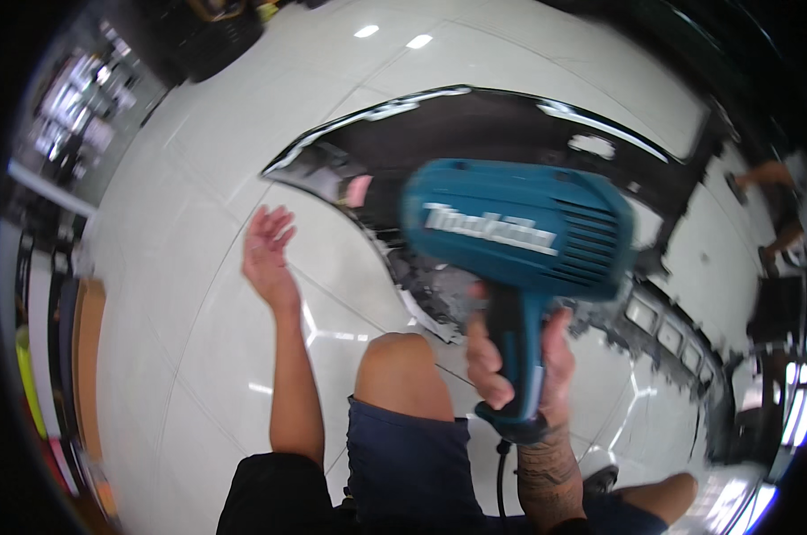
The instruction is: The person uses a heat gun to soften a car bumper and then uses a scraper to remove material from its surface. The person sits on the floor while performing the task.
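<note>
Held up close in my right hand [559, 366] is a teal heat gun [519, 232], its body lying across the view with the rounded end to the left and vent slots to the right. My fingers wrap round its handle, and a black cord hangs from the grip's base. Behind it a glossy black curved car body panel [492, 116] lies on the floor, partly hidden by the tool. A small pink patch [359, 191] sits on the panel's left part. Off the panel's left edge, my left hand [268, 254] is raised with fingers apart, holding nothing.
Pale glossy floor tiles [198, 294] surround the panel. A dark barrel-like object [207, 40] stands at the upper left. Boards and a brown cardboard piece [90, 366] line the left side. Another person [786, 205] is at the far right, beside dark objects. My bent knee [403, 374] is below the panel.
</note>
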`<state>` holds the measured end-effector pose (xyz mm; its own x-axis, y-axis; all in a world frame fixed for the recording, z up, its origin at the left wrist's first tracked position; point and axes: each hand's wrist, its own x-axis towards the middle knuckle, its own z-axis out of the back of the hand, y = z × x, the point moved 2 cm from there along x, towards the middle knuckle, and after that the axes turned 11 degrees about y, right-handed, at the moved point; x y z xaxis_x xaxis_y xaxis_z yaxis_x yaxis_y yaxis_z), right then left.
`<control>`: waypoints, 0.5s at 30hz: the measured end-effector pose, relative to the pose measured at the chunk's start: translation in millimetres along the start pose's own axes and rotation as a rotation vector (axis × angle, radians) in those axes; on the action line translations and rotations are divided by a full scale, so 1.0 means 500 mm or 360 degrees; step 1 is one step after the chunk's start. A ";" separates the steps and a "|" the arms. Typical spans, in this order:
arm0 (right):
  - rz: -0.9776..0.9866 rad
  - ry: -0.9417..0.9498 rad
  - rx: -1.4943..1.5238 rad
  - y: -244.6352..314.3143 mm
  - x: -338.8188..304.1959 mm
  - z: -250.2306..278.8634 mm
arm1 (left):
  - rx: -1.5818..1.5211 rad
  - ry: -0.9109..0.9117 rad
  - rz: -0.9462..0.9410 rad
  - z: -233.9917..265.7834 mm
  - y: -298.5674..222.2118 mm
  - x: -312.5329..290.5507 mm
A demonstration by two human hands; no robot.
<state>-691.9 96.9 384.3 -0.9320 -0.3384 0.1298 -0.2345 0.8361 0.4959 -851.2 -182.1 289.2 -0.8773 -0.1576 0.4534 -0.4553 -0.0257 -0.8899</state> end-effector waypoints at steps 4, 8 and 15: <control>-0.0315 -0.0397 -0.0086 0.060 -0.073 -0.020 | 0.0249 0.0458 -0.0296 0.030 0.025 0.046; -0.0666 -0.0781 -0.0849 0.258 -0.261 -0.060 | 0.0660 0.0261 0.0128 0.025 -0.022 0.087; -0.0817 -0.2411 -0.1772 0.529 -0.847 -0.307 | 0.1137 0.0226 -0.0409 -0.045 -0.101 0.109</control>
<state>-316.6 395.0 592.0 -0.4143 0.6781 -0.6070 -0.8330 -0.0138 0.5531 -879.3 -167.2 360.0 -0.7904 0.0666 0.6090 -0.4811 -0.6830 -0.5496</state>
